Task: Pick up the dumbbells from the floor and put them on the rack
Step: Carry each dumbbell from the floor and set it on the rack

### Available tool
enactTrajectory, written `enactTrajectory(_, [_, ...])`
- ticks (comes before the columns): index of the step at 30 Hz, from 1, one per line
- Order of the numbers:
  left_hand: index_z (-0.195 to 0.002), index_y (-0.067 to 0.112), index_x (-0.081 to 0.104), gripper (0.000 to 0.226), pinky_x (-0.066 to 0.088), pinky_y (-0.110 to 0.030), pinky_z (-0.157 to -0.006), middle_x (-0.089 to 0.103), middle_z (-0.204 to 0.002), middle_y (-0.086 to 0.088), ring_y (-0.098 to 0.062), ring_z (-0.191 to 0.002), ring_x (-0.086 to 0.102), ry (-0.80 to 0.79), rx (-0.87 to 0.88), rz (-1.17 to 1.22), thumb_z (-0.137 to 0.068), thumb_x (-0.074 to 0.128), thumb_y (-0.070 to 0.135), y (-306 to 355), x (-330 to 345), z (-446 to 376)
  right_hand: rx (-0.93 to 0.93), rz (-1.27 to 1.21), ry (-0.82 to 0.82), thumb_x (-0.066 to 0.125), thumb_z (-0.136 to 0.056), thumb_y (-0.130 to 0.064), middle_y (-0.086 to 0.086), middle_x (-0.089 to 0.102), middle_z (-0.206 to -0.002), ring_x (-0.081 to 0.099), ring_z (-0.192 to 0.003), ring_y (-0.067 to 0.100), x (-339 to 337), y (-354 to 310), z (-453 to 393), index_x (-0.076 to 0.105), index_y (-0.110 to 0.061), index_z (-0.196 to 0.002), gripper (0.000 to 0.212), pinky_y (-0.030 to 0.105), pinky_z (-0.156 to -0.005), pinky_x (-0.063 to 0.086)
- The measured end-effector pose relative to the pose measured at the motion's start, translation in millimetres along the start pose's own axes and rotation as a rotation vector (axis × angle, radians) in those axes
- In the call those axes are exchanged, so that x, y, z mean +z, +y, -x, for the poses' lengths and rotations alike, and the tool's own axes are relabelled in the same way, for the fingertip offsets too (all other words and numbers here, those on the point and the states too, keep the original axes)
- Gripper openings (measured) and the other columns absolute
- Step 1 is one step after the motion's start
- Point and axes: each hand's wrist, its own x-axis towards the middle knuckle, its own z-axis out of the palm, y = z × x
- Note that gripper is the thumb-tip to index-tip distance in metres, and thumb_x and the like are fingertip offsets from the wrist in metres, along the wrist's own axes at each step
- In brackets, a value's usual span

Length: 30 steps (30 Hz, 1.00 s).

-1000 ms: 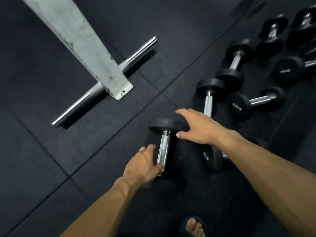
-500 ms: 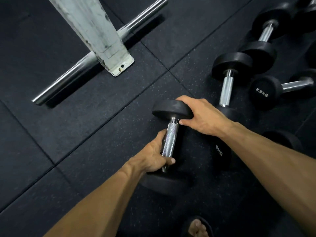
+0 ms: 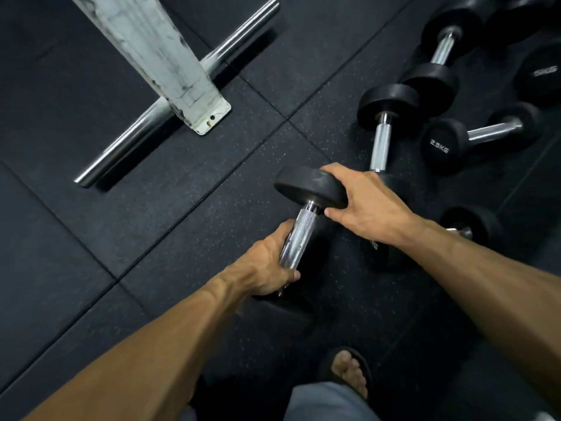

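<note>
Both hands are on the dumbbell (image 3: 299, 235), just left of the 2.5KG dumbbell (image 3: 473, 138): left hand (image 3: 267, 265) fingers clamped round the chrome handle, right hand (image 3: 367, 205) fingers curled over the far head. Long axis runs near-to-far, far end tipped up off the floor (image 3: 188, 183), so the lift looks like the left hand's job.

Black dumbbell (image 3: 299, 235), chrome handle, others (image 3: 394, 117) on floor

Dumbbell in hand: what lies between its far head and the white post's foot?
Only bare black rubber floor, crossed by mat seams, lies between the held dumbbell and the white post in the head view. The chrome bar sits beyond the post.
</note>
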Motion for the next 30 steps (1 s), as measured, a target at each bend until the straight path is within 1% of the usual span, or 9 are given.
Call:
enactTrajectory(4, [-0.148,0.043,0.015,0.090,0.052,-0.032,-0.087,0.058,-0.118,0.001,-0.015,-0.094,0.062,-0.006,0.039,-0.021,-0.083,0.072,0.015,33.2,-12.5,43.0,0.002,-0.024,0.045,0.073,-0.080,-0.013,-0.003,0.067,-0.096,0.064,-0.090,0.020,-35.4,-29.5,34.5,0.051,-0.030,-0.131,0.057,0.040,-0.084,0.054])
enactTrajectory(7, [-0.148,0.044,0.015,0.090,0.049,-0.030,-0.087,0.057,-0.100,0.008,-0.014,-0.093,0.059,-0.020,0.082,-0.054,-0.084,0.071,0.016,66.4,-23.8,81.4,0.021,-0.031,0.090,0.072,-0.080,-0.015,-0.002,0.068,-0.099,0.066,-0.092,0.023,-70.6,-53.9,66.7,0.050,-0.034,-0.130,0.058,0.043,-0.083,0.056])
enactTrajectory(11, [-0.148,0.045,0.015,0.092,0.050,-0.036,-0.094,0.059,-0.113,0.002,-0.018,-0.100,0.060,-0.042,0.140,-0.102,-0.082,0.073,0.018,116.0,-42.3,134.9,0.059,-0.043,0.156,0.072,-0.078,-0.017,-0.002,0.069,-0.101,0.066,-0.095,0.025,-126.4,-92.3,117.8,0.049,-0.039,-0.127,0.059,0.042,-0.085,0.055])
enactTrajectory(14, [-0.147,0.047,0.014,0.094,0.050,-0.037,-0.097,0.060,-0.121,0.002,-0.017,-0.104,0.061,-0.068,0.225,-0.170,-0.080,0.075,0.020,159.2,-58.2,176.0,0.080,-0.051,0.227,0.074,-0.078,-0.016,-0.004,0.069,-0.104,0.065,-0.099,0.022,-173.1,-123.3,163.1,0.051,-0.035,-0.129,0.060,0.041,-0.088,0.054])
enactTrajectory(17, [-0.147,0.045,0.016,0.093,0.048,-0.033,-0.097,0.058,-0.125,0.003,-0.017,-0.107,0.059,-0.100,0.316,-0.250,-0.080,0.075,0.018,211.4,-75.9,218.9,0.122,-0.067,0.308,0.075,-0.080,-0.014,-0.008,0.068,-0.097,0.066,-0.091,0.017,-224.8,-153.8,213.1,0.054,-0.031,-0.128,0.055,0.035,-0.080,0.054])
enactTrajectory(21, [-0.147,0.040,0.022,0.088,0.048,-0.027,-0.087,0.060,-0.117,0.002,-0.015,-0.095,0.058,-0.110,0.476,-0.389,-0.080,0.075,0.018,288.2,-89.6,273.7,0.175,-0.045,0.460,0.073,-0.078,-0.015,-0.004,0.070,-0.098,0.066,-0.091,0.021,-289.2,-190.1,284.8,0.054,-0.034,-0.125,0.054,0.039,-0.082,0.054])
enactTrajectory(26, [-0.143,0.034,0.027,0.088,0.055,-0.035,-0.077,0.060,-0.093,0.003,-0.015,-0.079,0.059,-0.176,0.650,-0.475,-0.075,0.078,0.012,389.5,-86.3,354.9,0.269,0.046,0.621,0.072,-0.075,-0.021,0.001,0.070,-0.098,0.065,-0.091,0.027,-370.5,-242.1,395.9,0.056,-0.033,-0.121,0.050,0.037,-0.079,0.053])
enactTrajectory(28, [-0.145,0.031,0.027,0.090,0.049,-0.023,-0.068,0.057,-0.090,0.009,-0.008,-0.075,0.055,-0.223,0.737,-0.499,-0.074,0.078,0.008,431.7,-75.9,389.2,0.317,0.081,0.668,0.073,-0.074,-0.024,0.000,0.070,-0.098,0.065,-0.091,0.025,-401.6,-258.4,446.3,0.055,-0.034,-0.121,0.051,0.035,-0.078,0.053])
enactTrajectory(30, [-0.145,0.027,0.028,0.088,0.043,-0.016,-0.065,0.055,-0.089,0.013,0.000,-0.071,0.053,-0.299,0.811,-0.497,-0.076,0.076,0.001,472.0,-60.1,426.0,0.371,0.097,0.723,0.074,-0.074,-0.025,-0.001,0.071,-0.098,0.066,-0.090,0.024,-429.6,-271.1,498.1,0.056,-0.032,-0.123,0.053,0.034,-0.078,0.053])
